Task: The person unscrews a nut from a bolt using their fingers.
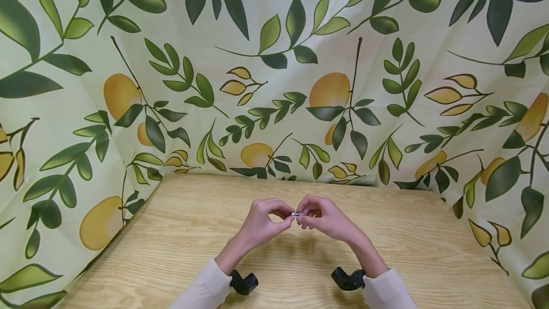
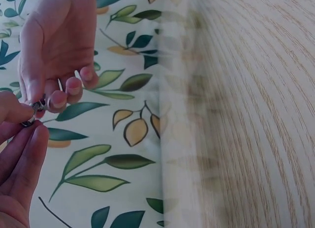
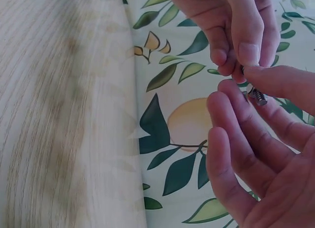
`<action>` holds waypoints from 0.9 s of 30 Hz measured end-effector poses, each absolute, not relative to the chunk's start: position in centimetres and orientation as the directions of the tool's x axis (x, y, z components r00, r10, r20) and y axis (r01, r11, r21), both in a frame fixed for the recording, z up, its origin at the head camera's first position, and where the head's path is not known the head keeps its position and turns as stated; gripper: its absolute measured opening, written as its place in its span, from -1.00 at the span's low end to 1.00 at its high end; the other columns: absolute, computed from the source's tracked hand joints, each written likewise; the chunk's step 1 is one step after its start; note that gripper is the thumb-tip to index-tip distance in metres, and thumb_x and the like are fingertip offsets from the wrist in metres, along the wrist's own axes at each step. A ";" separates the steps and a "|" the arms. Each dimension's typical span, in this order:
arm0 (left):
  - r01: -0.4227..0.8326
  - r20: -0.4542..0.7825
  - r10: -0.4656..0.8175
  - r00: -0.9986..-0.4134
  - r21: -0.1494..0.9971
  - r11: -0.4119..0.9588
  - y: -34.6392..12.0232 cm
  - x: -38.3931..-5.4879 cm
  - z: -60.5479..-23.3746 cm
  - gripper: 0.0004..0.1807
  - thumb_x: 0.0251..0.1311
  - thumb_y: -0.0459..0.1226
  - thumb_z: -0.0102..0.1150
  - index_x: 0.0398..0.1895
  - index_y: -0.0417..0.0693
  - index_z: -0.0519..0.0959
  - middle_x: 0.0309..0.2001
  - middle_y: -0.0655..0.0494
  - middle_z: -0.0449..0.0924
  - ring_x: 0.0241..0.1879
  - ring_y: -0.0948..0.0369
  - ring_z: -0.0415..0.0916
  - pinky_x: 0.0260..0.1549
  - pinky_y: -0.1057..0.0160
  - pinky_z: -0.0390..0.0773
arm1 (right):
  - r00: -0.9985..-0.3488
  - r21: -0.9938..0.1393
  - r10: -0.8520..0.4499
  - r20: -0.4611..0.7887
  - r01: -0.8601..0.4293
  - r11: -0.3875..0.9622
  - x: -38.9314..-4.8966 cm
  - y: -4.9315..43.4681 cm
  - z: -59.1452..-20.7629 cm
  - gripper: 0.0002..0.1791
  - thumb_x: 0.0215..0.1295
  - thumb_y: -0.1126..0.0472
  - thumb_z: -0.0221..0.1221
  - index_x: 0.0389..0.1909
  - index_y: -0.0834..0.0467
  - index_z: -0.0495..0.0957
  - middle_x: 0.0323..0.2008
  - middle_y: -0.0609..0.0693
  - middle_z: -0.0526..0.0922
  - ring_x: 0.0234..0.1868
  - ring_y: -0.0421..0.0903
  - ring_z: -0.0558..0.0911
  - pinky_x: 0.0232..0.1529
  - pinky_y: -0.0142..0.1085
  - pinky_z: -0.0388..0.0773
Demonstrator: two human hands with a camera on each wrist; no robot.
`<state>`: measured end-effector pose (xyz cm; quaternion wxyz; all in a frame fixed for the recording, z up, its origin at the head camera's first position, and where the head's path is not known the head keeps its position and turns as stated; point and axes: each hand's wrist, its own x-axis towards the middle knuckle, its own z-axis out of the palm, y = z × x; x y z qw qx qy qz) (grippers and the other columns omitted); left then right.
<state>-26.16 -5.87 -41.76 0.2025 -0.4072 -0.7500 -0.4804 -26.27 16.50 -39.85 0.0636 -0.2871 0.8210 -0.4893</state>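
Observation:
In the head view, my left hand (image 1: 263, 221) and right hand (image 1: 328, 218) meet above the table, fingertip to fingertip. Between them is a small silvery metal bolt (image 1: 297, 214), lying sideways. Thumb and fingers of the left hand pinch one end of it, while the right thumb and fingertips grip the other. A threaded end of the bolt (image 3: 257, 96) shows beside the right thumb in the right wrist view, with a wider collar near it. Fingers cover most of the metal in the left wrist view, leaving small shiny parts of the bolt (image 2: 36, 107) visible.
Below the hands is a light wood-grain table (image 1: 193, 247). A cloth (image 1: 283, 123) printed with leaves and orange fruit hangs behind it and along both sides. Black wrist devices (image 1: 244, 283) sit at both sleeve cuffs, just over the tabletop.

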 end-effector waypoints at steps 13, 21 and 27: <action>0.807 0.700 0.410 -0.585 0.552 0.209 -5.8 -26.1 -41.9 -0.89 0.15 -0.48 0.39 -0.29 -0.15 0.77 -0.35 0.02 0.81 -0.39 0.31 0.75 -0.30 0.41 0.77 | -0.829 -0.843 -0.519 0.209 -0.421 0.333 -26.3 16.6 -40.1 -0.66 0.37 0.23 0.33 0.06 0.28 0.53 -0.32 0.12 0.77 -0.36 0.01 0.75 -0.33 -0.24 0.74; 0.806 0.698 0.410 -0.587 0.552 0.212 -5.8 -26.2 -41.9 -0.87 0.15 -0.49 0.39 -0.28 -0.13 0.77 -0.34 0.06 0.81 -0.38 0.30 0.75 -0.30 0.41 0.76 | -0.822 -0.851 -0.557 0.117 -0.372 0.370 -26.2 16.7 -39.9 -0.71 0.58 0.08 0.10 -0.11 0.23 0.65 -0.30 0.16 0.74 -0.32 0.09 0.72 -0.30 -0.23 0.72; 0.799 0.690 0.414 -0.594 0.566 0.203 -5.9 -26.2 -41.9 -0.85 0.14 -0.50 0.38 -0.26 -0.14 0.77 -0.32 0.04 0.81 -0.38 0.29 0.75 -0.29 0.39 0.77 | -0.832 -0.847 -0.533 0.152 -0.387 0.363 -26.1 16.5 -39.8 -0.85 0.44 0.19 0.23 -0.12 0.19 0.60 -0.31 0.20 0.72 -0.35 -0.03 0.69 -0.33 -0.27 0.70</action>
